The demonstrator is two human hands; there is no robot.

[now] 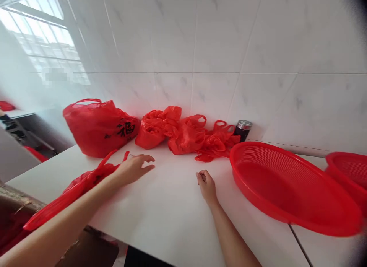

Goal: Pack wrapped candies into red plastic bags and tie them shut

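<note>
My left hand [135, 168] reaches over the white table with thumb and fingers apart and nothing between them. Beside and partly behind its forearm lies a flattened red plastic bag [83, 184], its handles sticking up near my wrist. Just beyond that hand stands a full red plastic bag [97, 129] with black lettering. My right hand [207, 186] hovers over or rests on the table, fingers curled into a loose fist, and nothing shows in it. Nearest to it on the right is a red plastic basket [266, 186] with slotted sides, which looks bare inside.
Against the tiled wall are crumpled, bunched red bags [187, 135] and a dark bottle with a silver lid [243, 130]. A second red basket [351, 171] stands at the far right. Below the table's left edge is a cardboard box [88, 248]. A seam crosses the white table [160, 217].
</note>
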